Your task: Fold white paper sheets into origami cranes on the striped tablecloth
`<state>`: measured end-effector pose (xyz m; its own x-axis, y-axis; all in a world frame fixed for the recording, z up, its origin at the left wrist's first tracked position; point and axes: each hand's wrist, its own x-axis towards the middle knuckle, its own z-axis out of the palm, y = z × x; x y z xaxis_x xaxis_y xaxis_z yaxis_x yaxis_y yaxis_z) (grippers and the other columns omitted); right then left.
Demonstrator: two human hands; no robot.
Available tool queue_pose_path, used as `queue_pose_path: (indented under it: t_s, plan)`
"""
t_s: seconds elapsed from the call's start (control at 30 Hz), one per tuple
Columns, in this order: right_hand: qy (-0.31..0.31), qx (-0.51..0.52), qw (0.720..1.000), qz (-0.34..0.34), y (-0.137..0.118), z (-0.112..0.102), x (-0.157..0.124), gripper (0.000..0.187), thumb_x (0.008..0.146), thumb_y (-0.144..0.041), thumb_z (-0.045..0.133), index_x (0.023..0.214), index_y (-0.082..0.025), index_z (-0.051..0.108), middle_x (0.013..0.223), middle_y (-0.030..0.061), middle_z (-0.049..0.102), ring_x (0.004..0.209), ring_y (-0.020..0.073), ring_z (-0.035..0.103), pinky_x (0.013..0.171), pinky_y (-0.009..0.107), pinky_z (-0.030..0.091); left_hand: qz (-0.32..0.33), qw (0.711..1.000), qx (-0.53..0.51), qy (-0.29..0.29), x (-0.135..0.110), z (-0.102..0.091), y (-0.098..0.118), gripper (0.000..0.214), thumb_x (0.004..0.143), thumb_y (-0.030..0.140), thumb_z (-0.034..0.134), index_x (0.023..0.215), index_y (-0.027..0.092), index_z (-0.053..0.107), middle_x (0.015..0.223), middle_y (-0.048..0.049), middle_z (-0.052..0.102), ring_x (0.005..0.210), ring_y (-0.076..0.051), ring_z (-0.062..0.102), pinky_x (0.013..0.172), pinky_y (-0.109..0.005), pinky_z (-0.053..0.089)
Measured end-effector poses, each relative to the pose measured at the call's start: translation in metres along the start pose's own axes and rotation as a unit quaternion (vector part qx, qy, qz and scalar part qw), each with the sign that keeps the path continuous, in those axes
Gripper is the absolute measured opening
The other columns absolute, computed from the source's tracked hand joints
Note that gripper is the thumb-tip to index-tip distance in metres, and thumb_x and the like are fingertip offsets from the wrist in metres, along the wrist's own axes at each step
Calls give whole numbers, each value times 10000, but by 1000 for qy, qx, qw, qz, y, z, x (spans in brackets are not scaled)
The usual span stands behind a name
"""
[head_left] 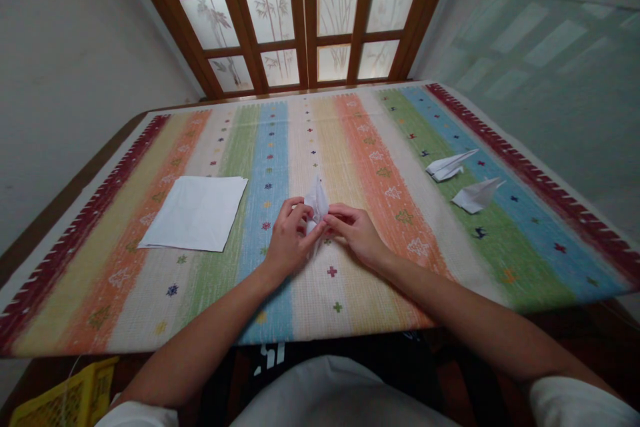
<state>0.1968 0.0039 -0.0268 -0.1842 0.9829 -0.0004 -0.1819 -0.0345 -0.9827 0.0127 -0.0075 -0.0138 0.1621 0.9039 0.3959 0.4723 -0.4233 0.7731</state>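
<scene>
A partly folded white paper figure (317, 201) stands up between my two hands on the striped tablecloth (380, 167). My left hand (289, 238) pinches its lower left side with curled fingers. My right hand (357, 230) pinches its lower right side, fingertips touching the paper. Both hands rest on the cloth near the table's middle.
A stack of flat white paper sheets (197, 211) lies to the left. Two finished folded paper figures (449, 165) (477, 194) lie to the right on the green and blue stripes. A wooden window (300, 13) stands behind the table. A yellow crate (70, 397) sits low at the left.
</scene>
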Motion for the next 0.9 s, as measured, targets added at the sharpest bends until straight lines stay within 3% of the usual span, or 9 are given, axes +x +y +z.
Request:
queue_pose_path:
  t_s: [0.17,0.3,0.5,0.67,0.9]
  plan:
    - [2,-33,999,-34,-3,-3,1,251,841,-460,836,788,-218,796,966,52,731,938,196,663,889,347,551,-11,999,-35,-2,1,-4,0,132,1002,324,655,1000,193,677,1257,-119,616,998,-186,677,626,-216,608]
    - [-4,19,1000,-8,-4,-2,2,277,816,-492,856,908,-231,837,1022,61,771,957,211,700,891,359,580,-19,997,-74,1,3,-7,2,168,1002,353,663,968,195,710,1225,-112,655,1058,-203,683,678,-237,615]
    - [4,39,999,5,-3,1,1,264,802,-481,877,887,-237,827,991,47,779,911,201,711,883,354,593,-96,982,-159,29,4,-7,2,260,903,379,787,1079,211,697,1166,-85,699,922,-175,724,667,-233,604]
    - [6,35,999,8,-4,1,2,306,787,-509,884,892,-228,823,988,52,775,891,201,708,865,353,599,-115,976,-181,43,4,-7,2,257,851,377,813,899,193,639,1153,-91,706,918,-181,723,623,-212,567]
    - [3,54,998,10,-6,3,1,284,792,-491,884,859,-226,810,931,31,761,822,176,709,837,347,622,-74,984,-159,35,6,-7,0,193,887,346,764,818,189,676,1112,-103,694,1070,-217,686,882,-335,597]
